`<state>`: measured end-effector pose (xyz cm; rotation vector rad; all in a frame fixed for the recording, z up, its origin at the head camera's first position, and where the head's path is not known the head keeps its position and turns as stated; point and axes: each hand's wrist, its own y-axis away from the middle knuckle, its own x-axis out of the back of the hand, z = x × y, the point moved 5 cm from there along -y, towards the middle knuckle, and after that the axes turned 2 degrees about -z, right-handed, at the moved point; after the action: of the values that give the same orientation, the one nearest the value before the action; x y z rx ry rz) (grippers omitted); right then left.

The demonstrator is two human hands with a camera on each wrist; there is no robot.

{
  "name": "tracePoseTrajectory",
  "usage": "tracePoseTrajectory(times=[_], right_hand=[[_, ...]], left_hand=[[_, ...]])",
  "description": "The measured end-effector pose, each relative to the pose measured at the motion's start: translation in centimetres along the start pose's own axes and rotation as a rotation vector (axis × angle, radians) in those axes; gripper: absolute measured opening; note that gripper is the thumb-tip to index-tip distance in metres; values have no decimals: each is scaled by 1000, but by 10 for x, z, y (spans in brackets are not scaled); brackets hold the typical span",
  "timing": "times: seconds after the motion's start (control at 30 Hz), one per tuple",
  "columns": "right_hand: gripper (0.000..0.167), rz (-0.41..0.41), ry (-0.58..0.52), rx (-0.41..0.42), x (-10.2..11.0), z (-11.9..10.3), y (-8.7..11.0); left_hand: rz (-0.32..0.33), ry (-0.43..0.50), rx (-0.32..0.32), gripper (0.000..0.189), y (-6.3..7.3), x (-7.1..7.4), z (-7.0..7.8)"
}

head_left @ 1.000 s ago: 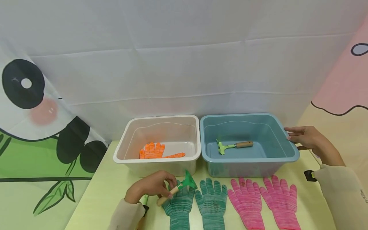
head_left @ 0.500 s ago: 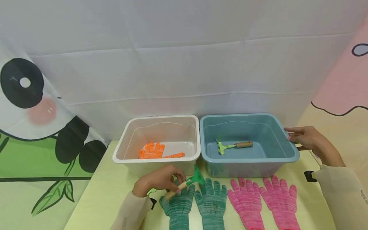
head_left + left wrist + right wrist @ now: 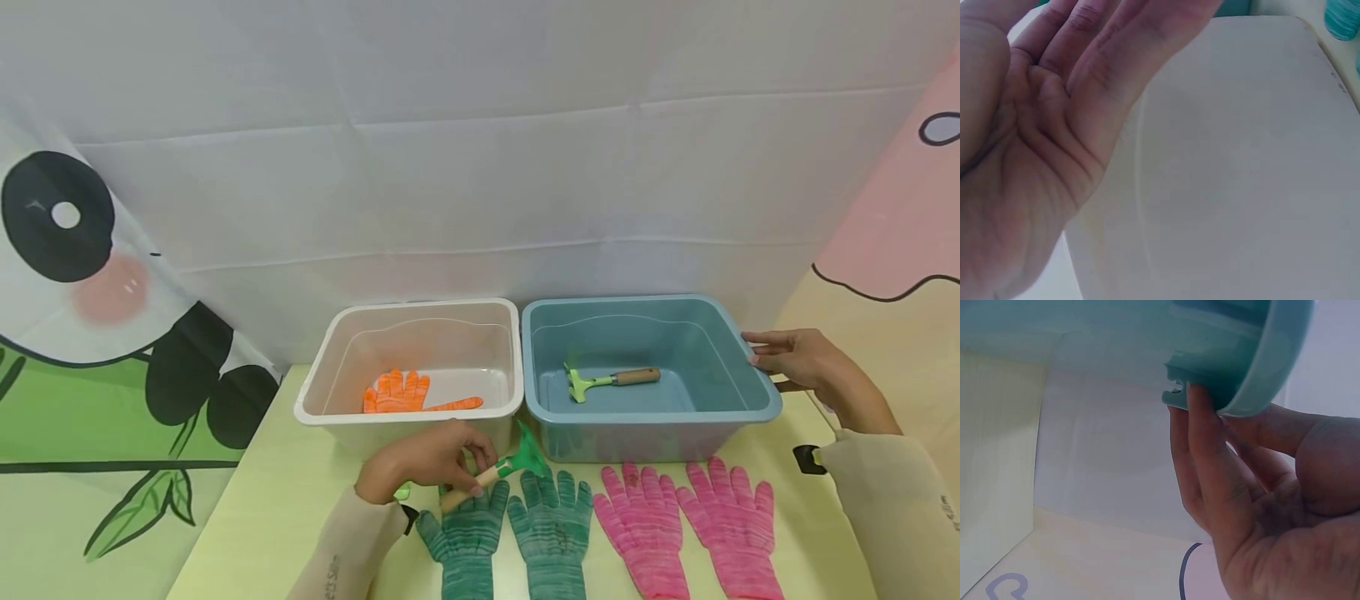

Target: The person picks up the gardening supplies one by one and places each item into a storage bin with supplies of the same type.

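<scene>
My left hand (image 3: 431,457) pinches the light wooden handle of a small garden tool with a green fan-shaped head (image 3: 529,454). It is in front of the white bin (image 3: 412,419), and the tool overlaps the green gloves in the head view. In the left wrist view the palm (image 3: 1035,156) is near the bin's outer wall, and the tool is hidden. My right hand (image 3: 806,362) grips the right rim of the blue bin (image 3: 652,417); in the right wrist view its fingers (image 3: 1207,447) reach beneath the rim. An orange glove (image 3: 397,395) lies in the white bin, a light-green hand rake (image 3: 596,382) in the blue one.
Two green gloves (image 3: 474,537) and two pink gloves (image 3: 647,533) lie flat on the pale yellow table (image 3: 247,517), in front of the bins. The bins stand side by side against a white cloth backdrop (image 3: 450,192).
My left hand has moved right and slightly farther forward with the green-headed tool, whose head is now near the gap between the bins. The right hand has stayed on the blue rim.
</scene>
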<state>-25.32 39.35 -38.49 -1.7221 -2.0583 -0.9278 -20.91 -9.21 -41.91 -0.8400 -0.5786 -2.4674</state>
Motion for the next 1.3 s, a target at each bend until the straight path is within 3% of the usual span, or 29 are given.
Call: tracePoseTrajectory(times=[0.73,1.1,1.3], right_hand=[[59,1,-2,5,0,1,1],[59,1,-11,19,0,1,2],[58,8,-6,23,-1,1,1]], left_hand=[[-29,-47,-39,21,-23,13,43],[-34,-63,-66,24,-34,29,64],[-29,-117,-84,22,-39,38,74]])
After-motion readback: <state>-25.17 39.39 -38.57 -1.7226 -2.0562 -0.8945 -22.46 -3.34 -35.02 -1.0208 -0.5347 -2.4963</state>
